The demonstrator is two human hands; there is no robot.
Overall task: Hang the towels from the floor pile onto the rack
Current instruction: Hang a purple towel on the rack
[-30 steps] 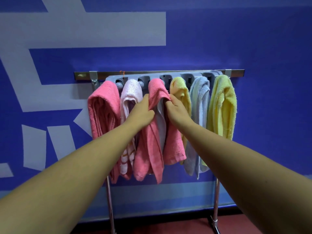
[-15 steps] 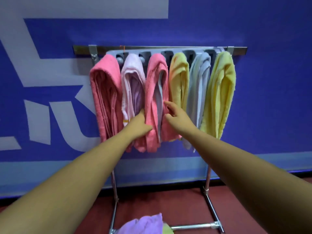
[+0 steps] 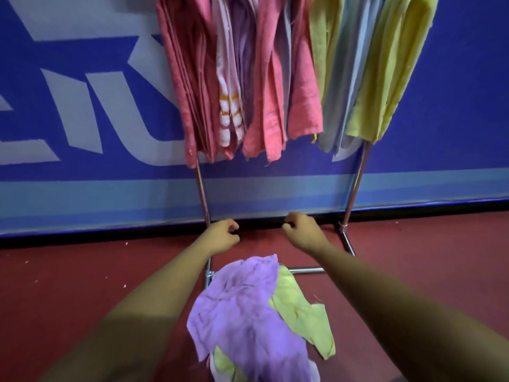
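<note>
L hand (image 3: 221,236) and R hand (image 3: 301,231) both hang in the air, low and in front of the rack (image 3: 355,186), fingers loosely curled inward w/ a gap left btwn fingertips and thumb. Neither grips or touches anything. The two hands sit apart, side by side, above the far edge of the floor pile. Top of the pile is a purple towel (image 3: 242,312), soft terry, crumpled into deep folds. A yellow-green towel (image 3: 300,307) lies under it, sticking out flat to the right w/ one corner pointing toward the camera, and more of the same colour shows at the pile's near edge. A bit of pale cloth shows at the bottom, too blurred to name. The pile lies on the red floor (image 3: 82,271) btwn the forearms, its far edge overlapping the rack's chrome base crossbar (image 3: 308,270) near the left corner joint. The rack is thin shiny metal tube w/ two uprights rising into the hanging row; its top is out of view. Left to right the row reads pink towel (image 3: 184,78), pale towel w/ orange stripes (image 3: 230,106), second pink towel (image 3: 270,92), yellow towel (image 3: 319,37), light blue towel (image 3: 338,92), lime towel (image 3: 385,78). They are packed touching, w/ uneven lower hems well above the floor. Open floor lies on both sides of the pile, and there is a clear gap under the hems btwn the uprights. Behind is a blue wall (image 3: 440,133) w/ grey lettering and a lighter band along its base.
</note>
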